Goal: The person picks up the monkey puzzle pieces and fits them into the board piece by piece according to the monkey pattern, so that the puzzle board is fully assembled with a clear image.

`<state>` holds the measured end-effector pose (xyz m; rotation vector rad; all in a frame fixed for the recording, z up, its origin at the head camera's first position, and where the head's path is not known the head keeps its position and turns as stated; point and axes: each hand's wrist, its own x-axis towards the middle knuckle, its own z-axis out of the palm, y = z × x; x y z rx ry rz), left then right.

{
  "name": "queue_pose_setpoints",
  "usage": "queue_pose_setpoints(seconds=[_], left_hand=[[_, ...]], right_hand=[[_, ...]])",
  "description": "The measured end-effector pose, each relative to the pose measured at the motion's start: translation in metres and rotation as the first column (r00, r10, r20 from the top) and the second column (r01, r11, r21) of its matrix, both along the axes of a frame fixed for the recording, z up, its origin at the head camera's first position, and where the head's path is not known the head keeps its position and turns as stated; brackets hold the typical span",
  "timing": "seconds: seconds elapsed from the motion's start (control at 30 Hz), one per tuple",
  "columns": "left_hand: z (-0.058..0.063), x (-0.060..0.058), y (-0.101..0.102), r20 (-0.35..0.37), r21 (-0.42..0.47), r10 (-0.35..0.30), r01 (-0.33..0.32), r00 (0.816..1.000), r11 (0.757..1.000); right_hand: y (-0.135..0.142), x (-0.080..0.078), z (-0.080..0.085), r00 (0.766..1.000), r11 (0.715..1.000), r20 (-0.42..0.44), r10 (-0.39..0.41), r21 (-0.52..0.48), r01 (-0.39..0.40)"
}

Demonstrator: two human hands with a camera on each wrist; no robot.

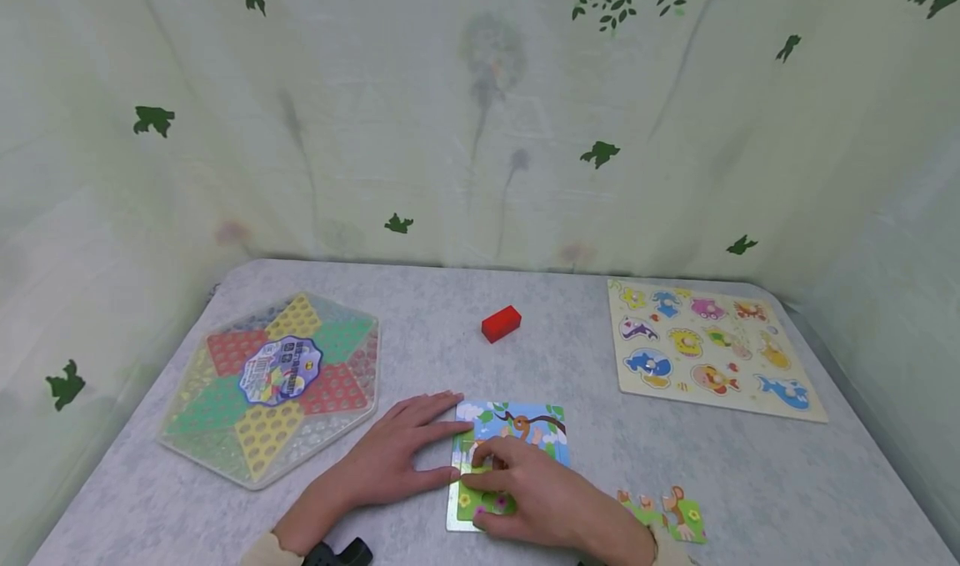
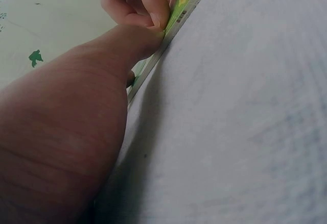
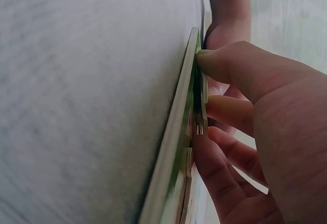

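Note:
A small jigsaw puzzle board [image 1: 453,516] lies on the table in front of me, with a monkey-and-branch picture [image 1: 551,420] in its upper part. My left hand [image 1: 382,459] rests along the board's left side, fingers extended and spread, thumb and index finger at its edge. Over the lower part, my right hand [image 1: 542,493] pinches a green puzzle piece [image 1: 482,502] between thumb and fingers. From the right wrist view, that thin piece [image 3: 204,89] stands slightly raised off the board. The right hand hides much of the board's middle.
Loose puzzle pieces [image 1: 686,516] lie on the table right of the board. A red block [image 1: 501,324] sits farther back. At left is a hexagonal Chinese checkers box [image 1: 217,458]; at back right, a sea-animal peg puzzle [image 1: 705,370]. A curtain [image 1: 450,132] hangs behind the table.

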<state>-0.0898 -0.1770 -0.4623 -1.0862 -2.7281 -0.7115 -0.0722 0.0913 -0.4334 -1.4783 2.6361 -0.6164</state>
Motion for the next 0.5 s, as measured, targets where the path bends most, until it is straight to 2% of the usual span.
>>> queue_pose_setpoints(seconds=[0.2, 0.5], left_hand=[[0.0014, 0.0002, -0.0005, 0.002, 0.001, 0.003, -0.003, 1.000, 1.000], [-0.0009, -0.0002, -0.0004, -0.012, 0.006, 0.000, 0.000, 1.000, 1.000]], right_hand=[[0.0002, 0.0002, 0.0010, 0.999, 1.000, 0.041, -0.010, 0.011, 0.009], [0.0019, -0.0002, 0.0008, 0.999, 1.000, 0.040, -0.002, 0.017, 0.001]])
